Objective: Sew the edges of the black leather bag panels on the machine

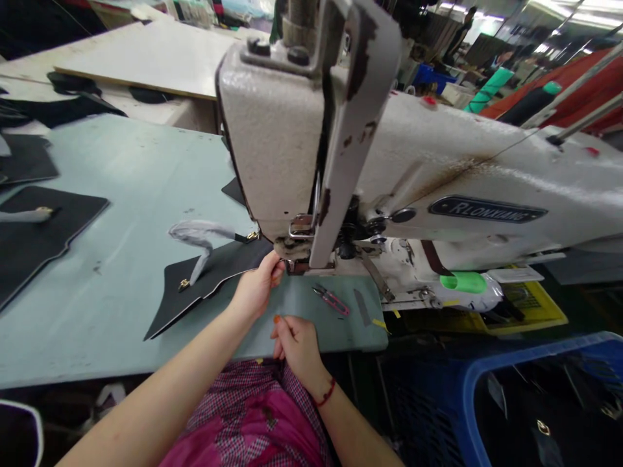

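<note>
My left hand (257, 285) is closed on the edge of a black leather panel (224, 263), right beside the presser foot area of a white sewing machine (272, 136). The panel lies on the pale green table, with a zipper pull and a wrapped grey strap (197, 232) on it. The machine head hides its far end. My right hand (298, 344) rests at the table's front edge, apart from the panel, fingers curled together; whether anything small is in them is hidden. Pink-handled thread snips (331, 301) lie to the right of both hands.
More black panels (43, 227) lie on the table's left side. A blue crate (470, 395) with black pieces stands low at the right, near a yellow tray (549, 314). A grey strip (361, 307) lies near the snips. A white board (146, 55) is behind.
</note>
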`<state>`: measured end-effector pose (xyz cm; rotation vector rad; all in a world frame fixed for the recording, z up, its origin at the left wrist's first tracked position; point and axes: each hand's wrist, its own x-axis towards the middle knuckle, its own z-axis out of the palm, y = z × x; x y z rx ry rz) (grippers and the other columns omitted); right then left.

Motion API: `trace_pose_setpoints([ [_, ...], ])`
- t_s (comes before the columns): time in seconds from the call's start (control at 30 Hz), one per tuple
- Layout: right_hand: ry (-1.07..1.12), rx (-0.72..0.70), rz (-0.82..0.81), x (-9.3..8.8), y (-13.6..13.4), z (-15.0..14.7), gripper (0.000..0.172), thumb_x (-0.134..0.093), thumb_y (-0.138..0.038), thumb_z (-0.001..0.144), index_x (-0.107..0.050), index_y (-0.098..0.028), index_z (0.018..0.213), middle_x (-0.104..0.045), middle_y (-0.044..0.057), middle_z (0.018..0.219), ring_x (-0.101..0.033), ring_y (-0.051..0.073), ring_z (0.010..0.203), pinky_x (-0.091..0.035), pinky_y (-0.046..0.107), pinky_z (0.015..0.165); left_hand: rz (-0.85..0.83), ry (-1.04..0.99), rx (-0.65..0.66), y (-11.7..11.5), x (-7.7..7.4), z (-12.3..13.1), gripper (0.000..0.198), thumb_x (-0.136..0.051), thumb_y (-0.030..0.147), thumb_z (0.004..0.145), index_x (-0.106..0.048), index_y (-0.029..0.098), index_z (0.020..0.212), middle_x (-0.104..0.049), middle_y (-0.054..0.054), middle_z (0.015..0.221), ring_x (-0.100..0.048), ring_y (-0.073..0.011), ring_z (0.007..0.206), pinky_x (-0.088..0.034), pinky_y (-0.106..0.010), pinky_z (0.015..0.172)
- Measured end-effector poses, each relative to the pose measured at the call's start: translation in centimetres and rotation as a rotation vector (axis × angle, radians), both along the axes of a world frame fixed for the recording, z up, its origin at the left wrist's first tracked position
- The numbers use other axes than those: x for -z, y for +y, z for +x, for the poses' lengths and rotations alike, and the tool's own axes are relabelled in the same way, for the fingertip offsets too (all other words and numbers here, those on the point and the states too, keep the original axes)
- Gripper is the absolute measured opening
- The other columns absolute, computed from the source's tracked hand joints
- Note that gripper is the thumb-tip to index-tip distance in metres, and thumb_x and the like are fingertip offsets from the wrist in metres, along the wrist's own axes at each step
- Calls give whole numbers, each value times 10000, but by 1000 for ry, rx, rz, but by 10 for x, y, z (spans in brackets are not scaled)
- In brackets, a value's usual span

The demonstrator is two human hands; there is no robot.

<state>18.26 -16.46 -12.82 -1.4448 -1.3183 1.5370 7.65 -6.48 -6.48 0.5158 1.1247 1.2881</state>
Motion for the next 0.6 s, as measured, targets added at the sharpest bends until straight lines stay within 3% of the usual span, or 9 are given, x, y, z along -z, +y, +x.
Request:
trace_pose_setpoints([
  [0.17, 17, -11, 4, -2, 0, 2, 530, -407, -590, 930, -608, -163, 690, -539, -15, 454, -480, 88, 390, -374, 169, 429, -17, 4, -75, -3, -1, 7, 345, -693, 408, 692, -544, 161, 501, -377, 47, 458, -276, -70, 443, -214, -231, 454],
  [0.33, 52, 55, 25, -7, 4, 2, 506, -400, -556, 944, -568, -172, 661, -541, -9, 485, -489, 100, 423, -391, 189, 448, -90, 70, -180, -10, -2, 20, 358, -669, 469, 712, -554, 173, 546, -448, 34, 495, -344, -88, 474, -295, -234, 505],
  [0.43, 38, 186, 129, -18, 9, 5, 402, -428, -503, 949, -632, -167, 862, -674, 64, 801, -606, 145, 664, -484, 224, 579, -141, 87, -253, -11, -6, 28, 373, -643, 500, 737, -545, 185, 563, -459, 34, 503, -372, -97, 480, -307, -233, 506],
  [0.5, 37, 257, 201, -30, 15, 8, 360, -442, -459, 954, -626, -175, 1079, -664, 104, 1078, -627, 182, 918, -522, 265, 753, -167, 84, -256, -13, -9, 30, 392, -644, 521, 738, -543, 183, 568, -469, 27, 518, -385, -102, 487, -309, -233, 493],
  [0.6, 72, 268, 252, -49, 27, 8, 366, -429, -431, 967, -623, -190, 1162, -632, 105, 1205, -589, 205, 1092, -483, 323, 941, -126, 26, -178, -28, -15, 26, 402, -662, 533, 738, -569, 163, 612, -458, 27, 548, -389, -97, 507, -327, -213, 485],
])
